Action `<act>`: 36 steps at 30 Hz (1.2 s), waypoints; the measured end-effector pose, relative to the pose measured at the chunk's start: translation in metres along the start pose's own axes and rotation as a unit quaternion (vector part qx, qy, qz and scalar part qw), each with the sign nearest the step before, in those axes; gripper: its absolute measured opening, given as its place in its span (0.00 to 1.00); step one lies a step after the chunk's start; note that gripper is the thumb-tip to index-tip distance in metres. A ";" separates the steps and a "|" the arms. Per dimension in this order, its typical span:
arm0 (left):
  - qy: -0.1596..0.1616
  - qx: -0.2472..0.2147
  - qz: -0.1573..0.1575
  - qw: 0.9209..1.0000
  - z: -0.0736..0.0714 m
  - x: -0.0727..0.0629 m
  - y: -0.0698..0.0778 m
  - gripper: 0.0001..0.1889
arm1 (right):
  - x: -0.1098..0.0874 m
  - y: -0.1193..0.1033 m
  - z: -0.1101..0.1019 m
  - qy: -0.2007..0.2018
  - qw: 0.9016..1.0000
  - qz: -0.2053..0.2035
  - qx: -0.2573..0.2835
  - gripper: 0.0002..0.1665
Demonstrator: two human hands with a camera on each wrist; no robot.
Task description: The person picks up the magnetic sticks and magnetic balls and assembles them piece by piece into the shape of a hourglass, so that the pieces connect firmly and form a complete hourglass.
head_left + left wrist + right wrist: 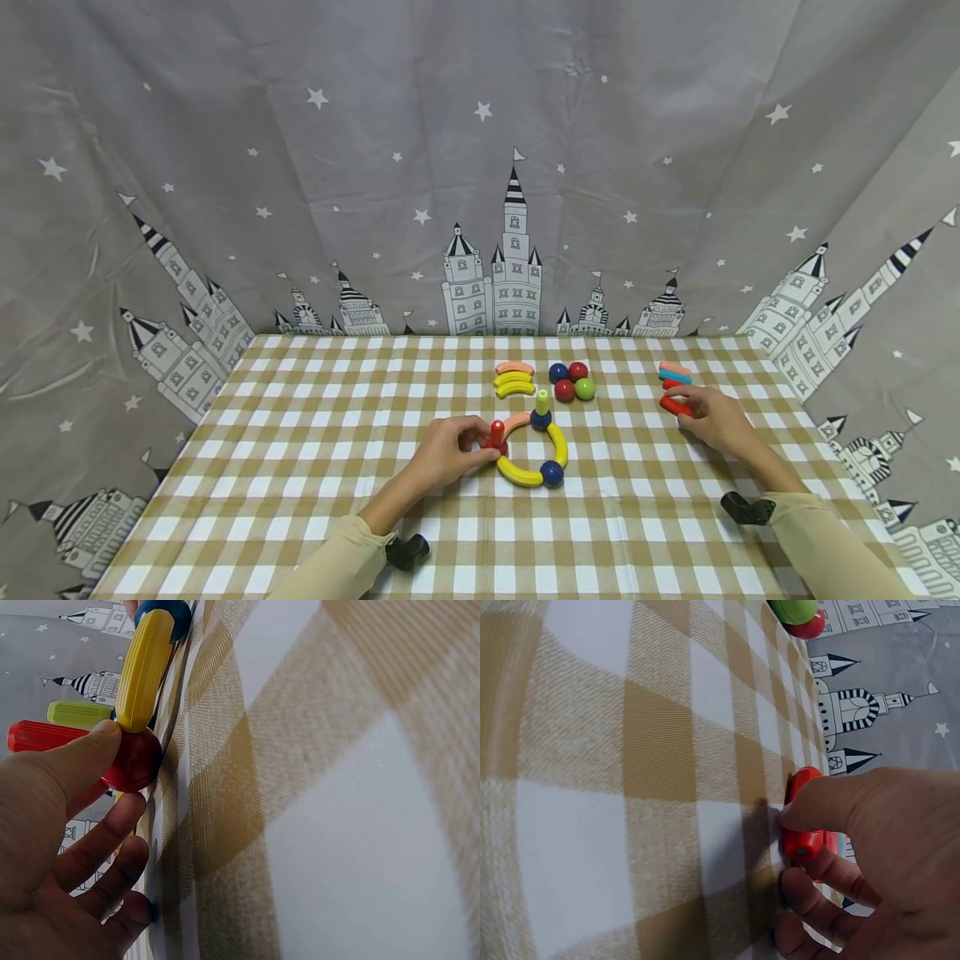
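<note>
A ring of curved pieces and balls lies mid-table. My left hand (450, 450) pinches the dark red ball (136, 761) at its left side, and a red rod (497, 432) stands on that ball. From it run a yellow curved piece (520, 475) in front and a salmon curved piece (516, 422) behind. A blue ball (541, 419) bears an upright green rod (542, 400); another yellow curved piece (558, 446) joins it to a second blue ball (552, 474). Over at the right, my right hand (716, 419) pinches a red rod (802, 817) lying at the cloth.
Behind the ring lie a salmon curved piece (515, 367) and two yellow curved pieces (513, 388). Beside them sit a blue ball (558, 372), two red balls (577, 371) and a green ball (584, 388). Salmon (675, 367) and blue rods (676, 377) lie beyond my right hand.
</note>
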State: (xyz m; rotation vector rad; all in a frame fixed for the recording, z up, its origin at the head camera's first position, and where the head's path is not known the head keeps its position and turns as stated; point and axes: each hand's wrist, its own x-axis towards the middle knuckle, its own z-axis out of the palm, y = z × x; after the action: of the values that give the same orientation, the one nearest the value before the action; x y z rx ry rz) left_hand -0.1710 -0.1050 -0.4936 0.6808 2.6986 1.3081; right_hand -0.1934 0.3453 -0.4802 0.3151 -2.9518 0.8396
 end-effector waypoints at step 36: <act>-0.001 0.006 -0.003 1.000 0.000 0.000 0.001 0.10 | 0.004 -0.023 0.003 -0.067 0.995 -0.079 -0.014 0.16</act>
State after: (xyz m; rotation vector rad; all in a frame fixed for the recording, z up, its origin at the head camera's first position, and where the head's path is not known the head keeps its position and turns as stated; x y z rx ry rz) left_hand -0.1701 -0.1045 -0.4928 0.6739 2.7065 1.2897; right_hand -0.1921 0.3240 -0.4709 0.6164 -3.0055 0.7859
